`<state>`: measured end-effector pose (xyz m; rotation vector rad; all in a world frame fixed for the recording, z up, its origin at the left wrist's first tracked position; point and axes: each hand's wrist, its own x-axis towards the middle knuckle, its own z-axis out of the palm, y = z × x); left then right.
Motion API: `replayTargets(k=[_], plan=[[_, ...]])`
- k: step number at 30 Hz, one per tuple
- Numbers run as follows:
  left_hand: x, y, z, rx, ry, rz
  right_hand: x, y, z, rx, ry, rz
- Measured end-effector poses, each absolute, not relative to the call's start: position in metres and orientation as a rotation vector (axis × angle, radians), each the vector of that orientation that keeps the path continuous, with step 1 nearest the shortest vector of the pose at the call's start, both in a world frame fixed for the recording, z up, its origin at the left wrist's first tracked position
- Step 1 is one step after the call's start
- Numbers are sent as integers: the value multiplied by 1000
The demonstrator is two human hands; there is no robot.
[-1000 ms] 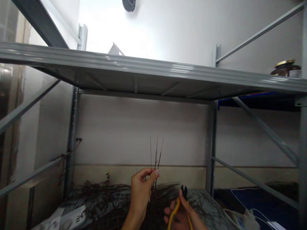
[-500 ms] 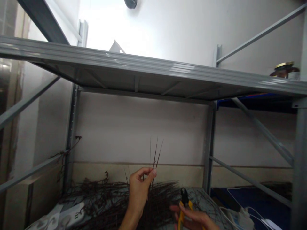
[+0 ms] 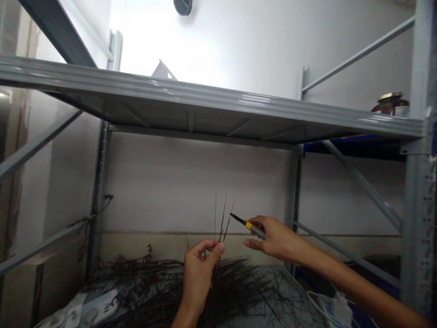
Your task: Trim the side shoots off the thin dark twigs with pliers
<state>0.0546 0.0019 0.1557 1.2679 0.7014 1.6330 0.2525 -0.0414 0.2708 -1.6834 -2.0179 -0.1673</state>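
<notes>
Three twigs (image 3: 222,217) in left hand (image 3: 200,269), pinched tight between thumb and fingers; thin lengths above the grip, slightly fanned, most tilted at right, with bits visible just below. Pliers (image 3: 249,224) in right hand (image 3: 273,237), held by the handles, with black tip close by rightmost twig, well above the pinch; contact unclear. Dark pile (image 3: 241,282) low behind left hand, spread to both sides.
</notes>
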Motion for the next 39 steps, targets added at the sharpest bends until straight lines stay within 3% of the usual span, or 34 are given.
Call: replayTargets(k=[9,22,39], plan=[[55,-3,157,1227,669,1628,248,-41,278,-1640,-2073,-235],[57,-4,153,1265,663,1619,247,-26,268,-1634,-2098,-623],[54,6,149,1265,662,1704,241,-17,299,-1576,-2125,-501]])
